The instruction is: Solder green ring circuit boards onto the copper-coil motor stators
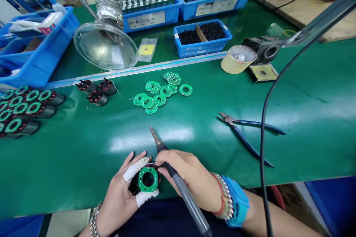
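The left hand (118, 192), two fingers capped in white, is closed around a wound coil body (135, 185) topped by a green circuit-board ring (148, 179), holding it just inside the near edge of the desk (83, 155). The right hand (186, 177) sits right beside the coil, gripping a soldering iron (180, 187) like a pen, tip pointing ahead, clear of the ring. Loose green rings (155, 94) lie farther ahead; blue-handled side cutters (244, 137) lie to the right.

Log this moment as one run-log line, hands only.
left hand: holds wound coil with green circuit-board ring | right hand: grips soldering iron | iron tip: pointing away from ring
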The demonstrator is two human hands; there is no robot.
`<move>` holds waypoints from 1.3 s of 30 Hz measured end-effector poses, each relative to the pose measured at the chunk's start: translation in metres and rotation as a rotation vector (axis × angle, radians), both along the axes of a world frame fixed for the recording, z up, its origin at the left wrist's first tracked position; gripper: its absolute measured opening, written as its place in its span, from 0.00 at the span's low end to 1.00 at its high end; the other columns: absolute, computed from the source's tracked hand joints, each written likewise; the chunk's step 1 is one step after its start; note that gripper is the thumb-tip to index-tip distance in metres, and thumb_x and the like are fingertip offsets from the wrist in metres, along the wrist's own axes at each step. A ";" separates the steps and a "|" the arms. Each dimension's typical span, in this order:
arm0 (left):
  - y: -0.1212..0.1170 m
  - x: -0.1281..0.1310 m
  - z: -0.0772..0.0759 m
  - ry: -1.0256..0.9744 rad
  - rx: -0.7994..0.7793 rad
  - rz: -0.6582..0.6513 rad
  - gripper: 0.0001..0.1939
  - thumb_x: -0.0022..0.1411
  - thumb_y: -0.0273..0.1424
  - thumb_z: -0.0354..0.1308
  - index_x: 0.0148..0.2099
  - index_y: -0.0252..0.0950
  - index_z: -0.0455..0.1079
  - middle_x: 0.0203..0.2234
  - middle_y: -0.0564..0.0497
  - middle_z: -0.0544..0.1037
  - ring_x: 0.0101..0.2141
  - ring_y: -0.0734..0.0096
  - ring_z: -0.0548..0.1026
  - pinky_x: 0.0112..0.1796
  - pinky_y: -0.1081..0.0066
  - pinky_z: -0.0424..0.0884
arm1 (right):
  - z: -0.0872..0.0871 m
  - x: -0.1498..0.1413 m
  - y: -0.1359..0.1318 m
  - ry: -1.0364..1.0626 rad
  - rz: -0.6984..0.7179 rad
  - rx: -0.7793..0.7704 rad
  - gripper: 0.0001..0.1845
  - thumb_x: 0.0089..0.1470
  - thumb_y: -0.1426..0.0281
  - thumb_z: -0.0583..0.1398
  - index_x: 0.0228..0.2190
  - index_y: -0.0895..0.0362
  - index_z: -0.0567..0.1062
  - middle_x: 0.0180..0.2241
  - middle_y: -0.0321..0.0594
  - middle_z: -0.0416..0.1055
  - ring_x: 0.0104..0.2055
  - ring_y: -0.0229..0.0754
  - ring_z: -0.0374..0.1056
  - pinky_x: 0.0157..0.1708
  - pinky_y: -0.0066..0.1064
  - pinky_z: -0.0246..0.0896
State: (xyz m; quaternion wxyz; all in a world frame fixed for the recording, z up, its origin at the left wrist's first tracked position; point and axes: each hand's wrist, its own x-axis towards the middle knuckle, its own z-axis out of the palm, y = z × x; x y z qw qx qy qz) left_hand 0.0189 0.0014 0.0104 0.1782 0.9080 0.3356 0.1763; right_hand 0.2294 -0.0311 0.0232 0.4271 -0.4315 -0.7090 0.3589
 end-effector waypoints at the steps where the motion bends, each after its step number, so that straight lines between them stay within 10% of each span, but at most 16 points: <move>1: 0.000 0.000 0.000 -0.003 0.004 0.001 0.31 0.54 0.45 0.58 0.54 0.34 0.57 0.45 0.39 0.75 0.50 0.52 0.69 0.49 0.52 0.68 | 0.001 -0.001 0.002 0.013 0.010 -0.011 0.11 0.56 0.75 0.54 0.42 0.55 0.64 0.33 0.38 0.69 0.33 0.36 0.64 0.34 0.26 0.62; 39: 0.001 0.000 0.004 -0.056 -0.094 -0.008 0.29 0.51 0.43 0.62 0.53 0.40 0.61 0.48 0.43 0.74 0.50 0.54 0.70 0.51 0.53 0.67 | 0.001 -0.015 0.006 0.046 -0.124 -0.209 0.14 0.54 0.78 0.53 0.42 0.53 0.60 0.28 0.32 0.70 0.25 0.32 0.66 0.29 0.23 0.63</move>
